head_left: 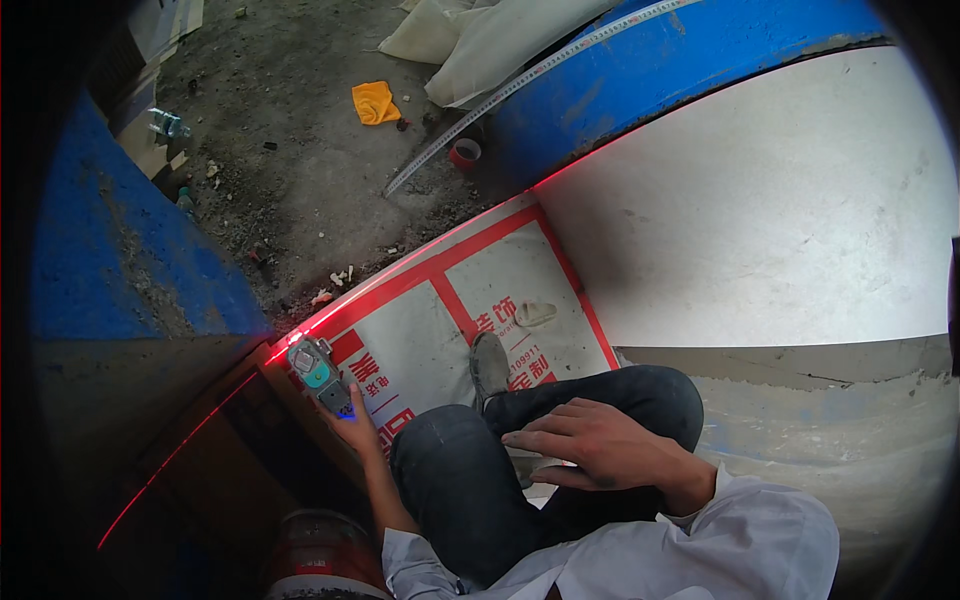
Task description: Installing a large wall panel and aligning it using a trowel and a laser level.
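My left hand (357, 428) is closed around a laser level (316, 372), a grey and teal device. It sits at the left corner of a white board (410, 325) with red stripes and red print. A red laser line (345, 298) runs along the board's far edge and carries on down to the lower left. My right hand (590, 440) rests by my bent knee, fingers stretched forward and slightly apart, with nothing in it. Part of the left fingers is hidden behind the device.
A steel tape measure (500, 95) stretches from the dirt floor over a blue wall (690, 75). Beyond the board lie an orange cloth (375, 103) and a red tape roll (465, 153). A curved white panel (770, 200) stands at right, a bucket (325, 555) below left.
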A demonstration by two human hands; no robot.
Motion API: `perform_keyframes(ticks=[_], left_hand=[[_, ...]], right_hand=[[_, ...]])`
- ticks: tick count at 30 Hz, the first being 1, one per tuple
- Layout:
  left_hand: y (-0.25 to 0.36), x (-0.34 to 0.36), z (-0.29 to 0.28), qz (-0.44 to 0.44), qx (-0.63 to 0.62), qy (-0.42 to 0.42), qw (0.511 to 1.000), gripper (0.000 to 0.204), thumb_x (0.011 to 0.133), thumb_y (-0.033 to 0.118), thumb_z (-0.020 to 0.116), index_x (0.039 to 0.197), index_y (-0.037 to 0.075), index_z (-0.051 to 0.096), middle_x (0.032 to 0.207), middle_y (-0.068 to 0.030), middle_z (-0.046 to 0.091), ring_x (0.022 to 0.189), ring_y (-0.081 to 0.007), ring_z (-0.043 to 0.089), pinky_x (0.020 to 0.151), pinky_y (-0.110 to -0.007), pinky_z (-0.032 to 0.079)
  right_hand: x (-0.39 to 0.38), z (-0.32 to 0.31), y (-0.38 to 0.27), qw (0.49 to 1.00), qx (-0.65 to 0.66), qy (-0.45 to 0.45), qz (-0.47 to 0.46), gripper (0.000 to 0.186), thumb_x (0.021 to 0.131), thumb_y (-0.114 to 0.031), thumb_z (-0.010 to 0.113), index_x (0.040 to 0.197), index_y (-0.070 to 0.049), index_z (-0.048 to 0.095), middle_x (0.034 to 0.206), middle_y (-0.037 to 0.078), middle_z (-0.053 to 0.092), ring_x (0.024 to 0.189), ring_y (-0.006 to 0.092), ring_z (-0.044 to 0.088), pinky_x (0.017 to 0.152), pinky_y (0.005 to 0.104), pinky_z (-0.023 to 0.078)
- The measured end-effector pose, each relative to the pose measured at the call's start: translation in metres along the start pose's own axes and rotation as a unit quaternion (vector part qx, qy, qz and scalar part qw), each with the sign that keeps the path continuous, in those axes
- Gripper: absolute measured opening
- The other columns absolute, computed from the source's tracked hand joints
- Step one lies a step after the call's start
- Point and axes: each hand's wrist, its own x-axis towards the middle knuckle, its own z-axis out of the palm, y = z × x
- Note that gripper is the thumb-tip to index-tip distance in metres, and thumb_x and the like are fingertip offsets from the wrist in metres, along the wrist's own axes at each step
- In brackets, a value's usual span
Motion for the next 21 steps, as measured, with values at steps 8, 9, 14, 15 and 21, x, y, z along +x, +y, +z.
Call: perform_keyframes(ticks=[8, 9, 14, 15, 21], left_hand=[[-0.006, 0.002, -0.005, 0.008, -0.032, 0.013, 0.999, 0.087, 0.107, 0.038, 0.082, 0.172, -0.003, 0.04, 0.167, -0.0258, 0.055, 0.157, -0.0363, 0.051, 0.133, -0.05, 0.034], [0.006, -0.002, 0.002, -0.001, -0.033, -0.001, 0.999, 0.088, 0.107, 0.038, 0.082, 0.173, -0.003, 0.04, 0.168, -0.0262, 0.053, 0.157, -0.0371, 0.05, 0.133, -0.05, 0.034], [0.007, 0.002, -0.007, -0.024, -0.057, 0.001, 0.998, 0.092, 0.104, 0.029, 0.086, 0.175, -0.003, 0.037, 0.173, -0.0274, 0.048, 0.161, -0.0374, 0.048, 0.135, -0.05, 0.032], [0.012, 0.001, -0.004, -0.02, -0.038, -0.005, 0.999, 0.092, 0.104, 0.03, 0.086, 0.175, -0.003, 0.037, 0.173, -0.0274, 0.049, 0.161, -0.0375, 0.048, 0.135, -0.051, 0.032], [0.013, -0.001, -0.003, -0.022, -0.037, -0.006, 0.999, 0.089, 0.107, 0.039, 0.082, 0.173, -0.002, 0.04, 0.173, -0.027, 0.048, 0.162, -0.0394, 0.046, 0.136, -0.05, 0.029]], right_hand=[[0.003, 0.001, -0.001, 1.0, 0.008, -0.007, 0.0, 0.059, 0.109, -0.044, 0.076, 0.157, -0.011, 0.067, 0.131, 0.011, 0.076, 0.12, 0.0309, 0.072, 0.108, 0.0462, 0.055], [0.0, 0.0, 0.001, 1.0, 0.006, -0.005, 0.007, 0.059, 0.109, -0.044, 0.076, 0.156, -0.011, 0.067, 0.131, 0.011, 0.076, 0.12, 0.0309, 0.072, 0.108, 0.046, 0.055], [0.002, 0.0, -0.002, 1.0, 0.01, -0.006, 0.001, 0.059, 0.109, -0.044, 0.075, 0.157, -0.012, 0.065, 0.132, 0.011, 0.076, 0.121, 0.0309, 0.072, 0.109, 0.0457, 0.055], [0.001, 0.0, 0.0, 1.0, 0.007, -0.009, 0.003, 0.059, 0.109, -0.044, 0.075, 0.158, -0.012, 0.065, 0.132, 0.011, 0.076, 0.121, 0.0309, 0.072, 0.11, 0.0456, 0.055], [0.002, -0.001, 0.0, 1.0, 0.005, -0.005, 0.001, 0.059, 0.11, -0.044, 0.075, 0.158, -0.011, 0.065, 0.133, 0.011, 0.076, 0.121, 0.031, 0.072, 0.11, 0.0456, 0.055]])
